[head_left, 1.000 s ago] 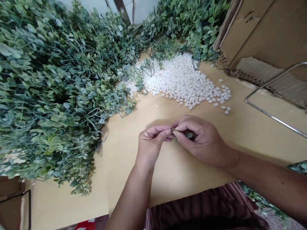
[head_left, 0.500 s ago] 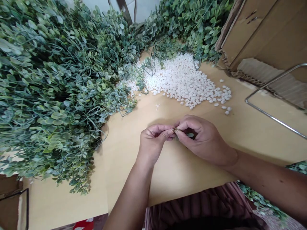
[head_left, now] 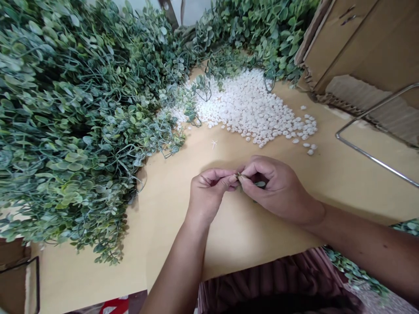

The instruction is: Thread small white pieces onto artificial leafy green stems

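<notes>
My left hand [head_left: 209, 192] and my right hand [head_left: 278, 187] meet above the middle of the table, fingertips pinched together. Between them is a small sprig of artificial leaves [head_left: 260, 184]; one green leaf shows inside the curl of my right hand, and the rest is mostly hidden by fingers. Both hands are closed on the sprig's thin stem. Beyond them lies a spread pile of small white pieces [head_left: 248, 104]. A tiny white star-shaped piece [head_left: 214, 144] rests alone on the table just past my left hand.
A large heap of artificial green foliage [head_left: 81, 122] covers the left side, with more foliage [head_left: 258, 35] at the back. On the right stand a cardboard box [head_left: 369, 48] and a bent metal rod [head_left: 376, 161]. The tan tabletop [head_left: 170, 209] ends near my lap.
Both hands stay nearly in place, with only a slight shift of the fingertips at the stem. The view has tilted very slightly.
</notes>
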The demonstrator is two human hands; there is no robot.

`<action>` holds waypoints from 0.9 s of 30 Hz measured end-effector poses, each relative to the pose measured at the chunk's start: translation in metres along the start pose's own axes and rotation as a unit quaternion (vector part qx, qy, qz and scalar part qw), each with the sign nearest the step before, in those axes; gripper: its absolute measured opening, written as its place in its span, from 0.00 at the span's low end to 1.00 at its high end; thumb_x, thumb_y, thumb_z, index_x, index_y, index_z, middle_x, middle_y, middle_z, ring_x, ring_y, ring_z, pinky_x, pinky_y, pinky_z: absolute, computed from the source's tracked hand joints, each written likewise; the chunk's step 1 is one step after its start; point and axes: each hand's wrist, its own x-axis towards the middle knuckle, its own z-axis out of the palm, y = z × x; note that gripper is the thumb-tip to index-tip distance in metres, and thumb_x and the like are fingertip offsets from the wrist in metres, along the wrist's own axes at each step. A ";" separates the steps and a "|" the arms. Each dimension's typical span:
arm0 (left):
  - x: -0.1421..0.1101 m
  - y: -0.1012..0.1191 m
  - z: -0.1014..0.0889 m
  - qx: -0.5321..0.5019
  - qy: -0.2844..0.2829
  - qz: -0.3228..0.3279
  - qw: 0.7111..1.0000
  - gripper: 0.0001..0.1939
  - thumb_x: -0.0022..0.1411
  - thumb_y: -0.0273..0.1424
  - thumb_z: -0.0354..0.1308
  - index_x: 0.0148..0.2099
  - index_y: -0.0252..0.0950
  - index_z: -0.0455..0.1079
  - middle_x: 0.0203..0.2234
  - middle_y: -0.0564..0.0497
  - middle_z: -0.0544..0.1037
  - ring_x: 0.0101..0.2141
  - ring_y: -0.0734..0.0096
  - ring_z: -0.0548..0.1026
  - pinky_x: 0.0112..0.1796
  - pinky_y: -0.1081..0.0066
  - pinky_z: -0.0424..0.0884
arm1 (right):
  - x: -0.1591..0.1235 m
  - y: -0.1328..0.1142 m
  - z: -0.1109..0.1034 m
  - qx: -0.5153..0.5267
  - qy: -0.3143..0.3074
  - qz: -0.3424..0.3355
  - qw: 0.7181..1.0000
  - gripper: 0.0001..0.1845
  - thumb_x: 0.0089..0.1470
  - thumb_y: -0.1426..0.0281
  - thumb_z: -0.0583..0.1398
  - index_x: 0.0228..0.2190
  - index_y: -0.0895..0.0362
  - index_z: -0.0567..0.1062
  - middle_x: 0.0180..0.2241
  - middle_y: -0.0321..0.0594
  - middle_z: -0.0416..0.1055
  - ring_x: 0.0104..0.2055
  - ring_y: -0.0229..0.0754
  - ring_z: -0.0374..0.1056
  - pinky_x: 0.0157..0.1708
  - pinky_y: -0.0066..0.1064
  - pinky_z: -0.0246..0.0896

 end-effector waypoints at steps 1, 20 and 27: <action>0.000 0.000 0.000 0.000 -0.003 0.000 1.000 0.08 0.36 0.28 0.70 0.22 0.34 0.75 0.16 0.54 0.77 0.18 0.81 0.70 0.23 0.78 0.70 | 0.000 0.000 0.000 0.001 0.000 0.000 1.000 0.08 0.48 0.76 0.56 0.19 0.58 0.67 0.20 0.36 0.64 0.23 0.34 0.59 0.23 0.25 0.56; 0.000 0.000 -0.001 0.010 -0.002 -0.014 1.000 0.06 0.37 0.26 0.69 0.21 0.34 0.75 0.15 0.54 0.76 0.17 0.80 0.70 0.23 0.77 0.71 | 0.001 -0.001 0.000 0.036 -0.014 0.031 0.999 0.08 0.47 0.76 0.56 0.19 0.57 0.67 0.19 0.35 0.65 0.21 0.32 0.60 0.20 0.24 0.56; 0.000 0.002 -0.002 0.000 -0.023 -0.024 0.999 0.06 0.38 0.27 0.69 0.22 0.33 0.75 0.15 0.54 0.76 0.18 0.81 0.71 0.23 0.78 0.70 | 0.002 -0.002 -0.002 0.049 -0.026 0.049 0.997 0.07 0.48 0.74 0.56 0.20 0.58 0.68 0.17 0.33 0.64 0.19 0.31 0.57 0.16 0.22 0.53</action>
